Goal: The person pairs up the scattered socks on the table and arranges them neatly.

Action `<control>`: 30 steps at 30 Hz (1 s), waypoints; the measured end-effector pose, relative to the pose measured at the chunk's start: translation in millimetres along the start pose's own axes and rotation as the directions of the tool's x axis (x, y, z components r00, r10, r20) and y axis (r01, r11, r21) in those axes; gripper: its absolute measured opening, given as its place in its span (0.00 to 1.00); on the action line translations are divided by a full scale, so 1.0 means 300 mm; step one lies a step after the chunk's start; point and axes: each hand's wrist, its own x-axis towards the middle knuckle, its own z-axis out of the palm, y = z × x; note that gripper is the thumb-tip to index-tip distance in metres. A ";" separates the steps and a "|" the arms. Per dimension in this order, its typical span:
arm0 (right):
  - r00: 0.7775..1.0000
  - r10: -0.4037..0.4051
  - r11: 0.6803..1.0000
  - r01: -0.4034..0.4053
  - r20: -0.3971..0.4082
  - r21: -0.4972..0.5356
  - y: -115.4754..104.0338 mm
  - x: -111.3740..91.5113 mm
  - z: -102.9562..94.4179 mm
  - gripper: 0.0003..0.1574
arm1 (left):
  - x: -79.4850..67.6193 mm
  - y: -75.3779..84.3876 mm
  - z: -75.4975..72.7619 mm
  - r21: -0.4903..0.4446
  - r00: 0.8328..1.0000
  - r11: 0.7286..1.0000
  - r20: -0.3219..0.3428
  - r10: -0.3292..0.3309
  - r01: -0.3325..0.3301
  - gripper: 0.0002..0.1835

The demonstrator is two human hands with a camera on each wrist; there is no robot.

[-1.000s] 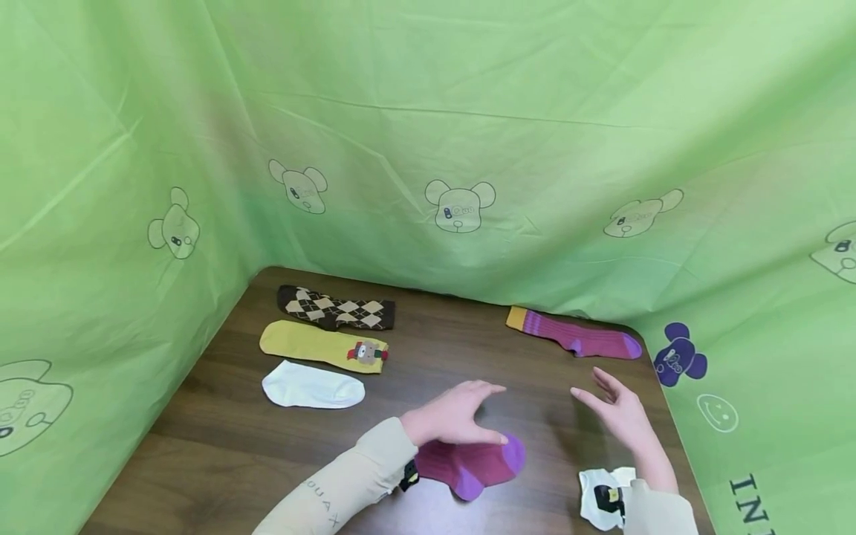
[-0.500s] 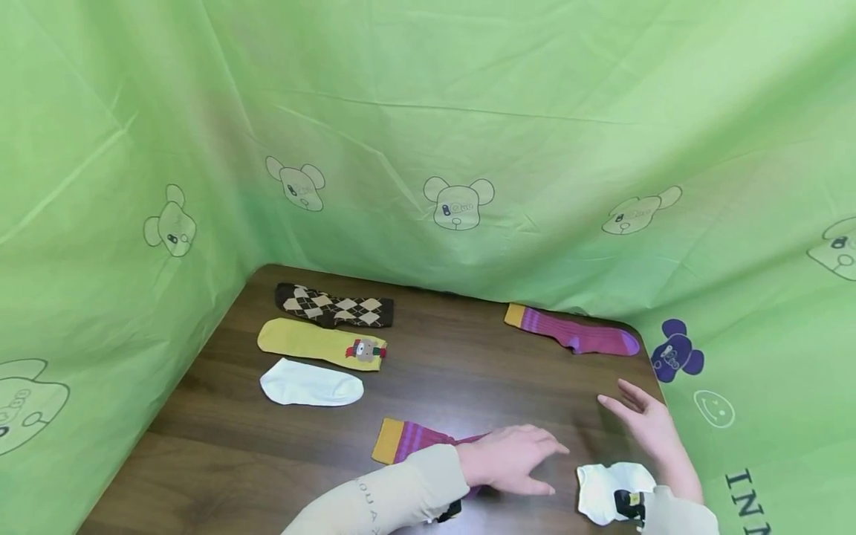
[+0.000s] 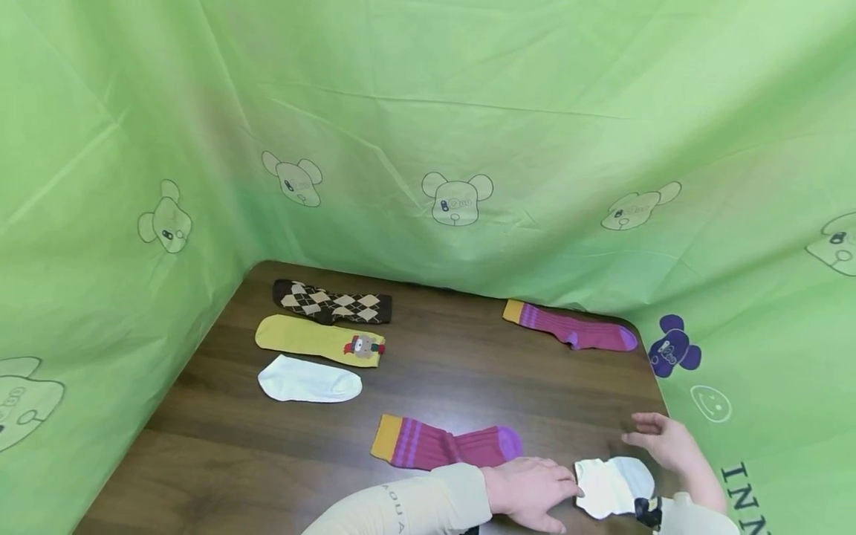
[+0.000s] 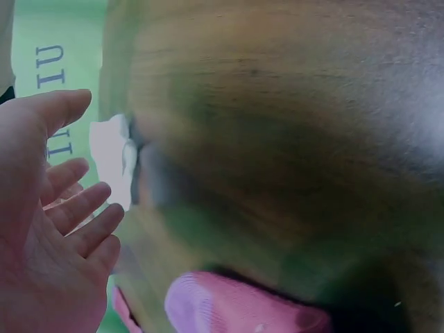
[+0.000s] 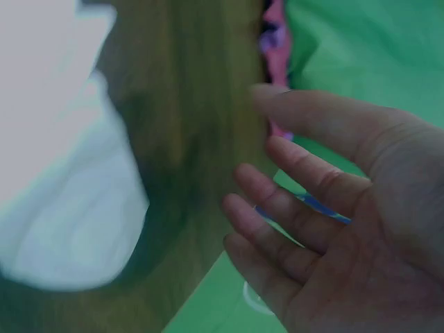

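A crumpled white sock point(image 3: 607, 487) lies near the table's front right, between my two hands. My left hand point(image 3: 531, 490) reaches in from its left, fingertips right at the sock's edge in the head view; the left wrist view shows the palm and relaxed fingers holding nothing. On the sock's far right side, my right hand point(image 3: 672, 446) hovers with fingers loosely bent and nothing in them; the same white sock point(image 5: 76, 173) fills the left of the right wrist view. Just behind my left hand a magenta sock point(image 3: 435, 444) with a mustard cuff lies flat.
At the left lie an argyle sock point(image 3: 334, 303), a yellow sock point(image 3: 301, 339) with a bear motif and a white ankle sock point(image 3: 310, 380). Another magenta sock point(image 3: 575, 327) lies at the back right. Green cloth point(image 3: 374, 134) walls the wooden table point(image 3: 435, 364) in.
My left hand has moved right, off the nearer magenta sock and over to the crumpled white one. My right hand has drawn back toward the front right, uncovering the white sock.
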 end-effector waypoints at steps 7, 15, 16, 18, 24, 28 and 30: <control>0.993 0.092 0.994 -0.087 0.080 -0.063 0.051 -0.028 0.043 0.31 | -0.008 0.018 0.011 -0.023 1.000 1.000 0.028 -0.006 0.007 0.32; 0.990 0.129 0.991 -0.128 0.054 -0.026 0.041 -0.025 0.083 0.23 | -0.012 0.028 0.044 -0.053 0.998 0.998 0.047 -0.035 0.037 0.29; 0.990 0.133 0.991 -0.132 0.052 -0.010 0.035 -0.021 0.088 0.23 | -0.014 0.025 0.046 -0.049 0.998 0.998 0.043 -0.042 0.044 0.30; 0.989 0.141 0.990 -0.141 0.046 0.015 0.025 -0.017 0.100 0.21 | -0.017 0.018 0.046 -0.048 0.998 0.997 0.034 -0.061 0.063 0.30; 0.990 0.128 0.988 -0.132 0.053 0.078 -0.010 -0.005 0.138 0.15 | -0.019 0.001 0.041 -0.064 0.991 0.989 0.021 -0.133 0.134 0.31; 0.989 0.137 0.986 -0.142 0.058 0.090 -0.020 0.001 0.157 0.12 | -0.019 -0.003 0.039 -0.041 0.990 0.989 0.009 -0.142 0.142 0.28; 0.988 0.140 0.985 -0.145 0.060 0.094 -0.019 0.003 0.165 0.12 | -0.021 -0.003 0.038 -0.020 0.990 0.990 0.011 -0.138 0.139 0.26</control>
